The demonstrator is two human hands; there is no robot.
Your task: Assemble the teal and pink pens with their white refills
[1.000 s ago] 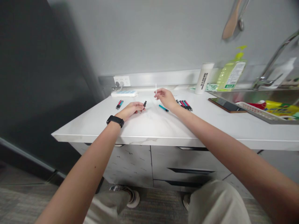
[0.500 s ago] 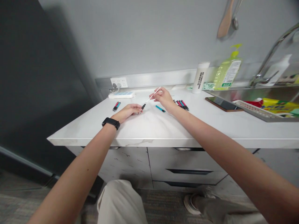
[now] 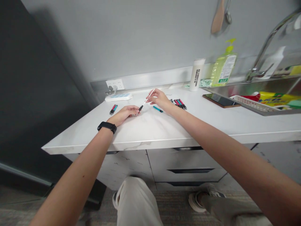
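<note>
One stick (image 3: 146,99), between left hand (image 3: 123,113), right hand (image 3: 159,99)

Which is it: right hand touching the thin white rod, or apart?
Touching. Head view shows the right hand pinching the white rod between its fingertips, no gap.

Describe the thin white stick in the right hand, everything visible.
The white stick is thin, straight and plain, plastic by the look. It tilts, upper end toward the wall, lower end meeting a short black piece pinched in the left hand. The right hand pinches it near mid-length, above the white countertop. Whether it sits inside the black piece is too small to tell.
</note>
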